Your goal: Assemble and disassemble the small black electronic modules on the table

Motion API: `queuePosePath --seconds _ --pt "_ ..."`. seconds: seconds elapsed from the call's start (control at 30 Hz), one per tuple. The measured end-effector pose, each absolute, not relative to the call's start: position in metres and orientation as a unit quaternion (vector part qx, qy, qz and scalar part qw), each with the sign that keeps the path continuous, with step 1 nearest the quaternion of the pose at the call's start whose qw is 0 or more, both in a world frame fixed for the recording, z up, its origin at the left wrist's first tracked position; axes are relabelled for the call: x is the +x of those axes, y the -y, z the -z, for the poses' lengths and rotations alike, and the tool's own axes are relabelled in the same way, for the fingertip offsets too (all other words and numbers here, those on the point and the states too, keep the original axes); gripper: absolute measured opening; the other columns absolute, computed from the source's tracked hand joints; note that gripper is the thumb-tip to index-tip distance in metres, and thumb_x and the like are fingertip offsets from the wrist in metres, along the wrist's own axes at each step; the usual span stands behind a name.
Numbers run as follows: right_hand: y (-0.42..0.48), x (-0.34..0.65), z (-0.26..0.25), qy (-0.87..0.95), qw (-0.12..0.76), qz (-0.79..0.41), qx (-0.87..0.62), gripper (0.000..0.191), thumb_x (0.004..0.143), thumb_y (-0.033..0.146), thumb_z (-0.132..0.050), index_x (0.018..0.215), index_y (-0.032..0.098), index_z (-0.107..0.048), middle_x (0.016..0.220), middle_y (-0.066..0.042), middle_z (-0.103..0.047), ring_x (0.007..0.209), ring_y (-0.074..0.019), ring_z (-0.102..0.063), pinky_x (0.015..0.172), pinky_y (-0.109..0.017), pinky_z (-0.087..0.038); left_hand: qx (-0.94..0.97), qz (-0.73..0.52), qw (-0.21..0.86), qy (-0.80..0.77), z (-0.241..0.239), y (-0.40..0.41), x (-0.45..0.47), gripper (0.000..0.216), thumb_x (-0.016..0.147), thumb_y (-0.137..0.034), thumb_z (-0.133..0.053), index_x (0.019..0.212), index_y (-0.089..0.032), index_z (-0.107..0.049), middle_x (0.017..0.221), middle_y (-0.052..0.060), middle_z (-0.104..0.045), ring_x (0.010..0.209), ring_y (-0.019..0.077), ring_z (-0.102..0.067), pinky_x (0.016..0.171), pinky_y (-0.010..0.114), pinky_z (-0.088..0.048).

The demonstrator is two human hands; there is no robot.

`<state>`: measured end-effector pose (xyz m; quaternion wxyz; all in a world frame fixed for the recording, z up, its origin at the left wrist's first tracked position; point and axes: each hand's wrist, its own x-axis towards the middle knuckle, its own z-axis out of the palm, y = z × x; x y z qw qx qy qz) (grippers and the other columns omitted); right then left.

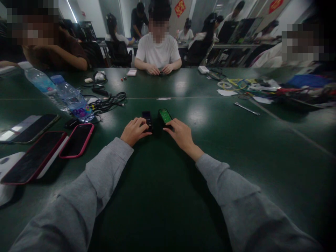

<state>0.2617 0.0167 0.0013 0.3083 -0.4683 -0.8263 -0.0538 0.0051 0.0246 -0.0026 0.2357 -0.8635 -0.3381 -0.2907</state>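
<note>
Both my arms in grey sleeves reach over the dark green table point(168, 196). My left hand point(134, 131) rests with its fingers curled on a small black box-like part point(147, 120). My right hand point(181, 134) pinches the near end of a black part with a green circuit board point(165, 116) showing on top. The two parts lie side by side, a small gap between them.
Three phones point(76, 140) lie at the left, with two water bottles point(72, 99) and a tangle of black cable point(110, 101) behind them. A wrench point(246, 109) and a pile of wires point(244, 85) lie to the right. A person in white sits opposite; others sit around.
</note>
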Motion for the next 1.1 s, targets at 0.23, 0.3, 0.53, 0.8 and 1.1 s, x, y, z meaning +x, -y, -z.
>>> queuePosePath --seconds 0.23,0.3,0.53,0.8,1.1 --pt "-0.0166 0.2616 -0.0013 0.829 0.303 0.055 -0.466 0.017 0.093 0.030 -0.066 0.104 0.018 -0.062 0.101 -0.006 -0.067 0.088 -0.0201 -0.064 0.066 -0.029 -0.048 -0.865 0.295 0.232 0.333 0.0006 -0.0223 0.0041 0.031 0.092 -0.047 -0.059 0.090 -0.017 -0.060 0.097 0.008 -0.060 0.083 0.0196 -0.055 0.069 0.031 -0.044" --pt "-0.0163 0.2613 -0.0015 0.829 0.302 0.057 -0.468 0.016 0.094 0.030 -0.065 0.105 0.018 -0.062 0.102 -0.006 -0.067 0.088 -0.0201 -0.064 0.065 -0.029 -0.048 -0.862 0.296 0.242 0.332 -0.0009 -0.0211 0.0044 0.030 0.092 -0.047 -0.059 0.090 -0.017 -0.061 0.097 0.009 -0.061 0.083 0.0198 -0.055 0.068 0.031 -0.043" --pt "-0.0157 0.2608 -0.0021 0.825 0.299 0.063 -0.475 0.016 0.096 0.030 -0.062 0.106 0.018 -0.062 0.103 -0.007 -0.067 0.091 -0.0210 -0.065 0.067 -0.030 -0.050 -0.847 0.294 0.288 0.336 -0.0022 -0.0182 0.0042 0.029 0.090 -0.048 -0.062 0.089 -0.019 -0.063 0.099 0.008 -0.063 0.085 0.0217 -0.056 0.070 0.033 -0.043" --pt "-0.0167 0.2611 -0.0022 0.824 0.302 0.043 -0.477 0.015 0.098 0.030 -0.056 0.106 0.018 -0.060 0.104 -0.009 -0.066 0.092 -0.0222 -0.064 0.071 -0.033 -0.052 -0.858 0.291 0.234 0.354 0.0020 -0.0227 0.0025 0.030 0.089 -0.047 -0.064 0.092 -0.017 -0.061 0.103 0.009 -0.060 0.087 0.0216 -0.056 0.071 0.033 -0.046" --pt "-0.0189 0.2628 -0.0003 0.832 0.287 0.039 -0.473 0.017 0.097 0.024 -0.058 0.112 0.017 -0.057 0.109 -0.010 -0.062 0.096 -0.0241 -0.063 0.071 -0.034 -0.053 -0.863 0.314 0.177 0.353 0.0073 -0.0260 0.0028 0.030 0.085 -0.041 -0.069 0.092 -0.014 -0.058 0.102 0.009 -0.053 0.084 0.0187 -0.056 0.071 0.032 -0.052"
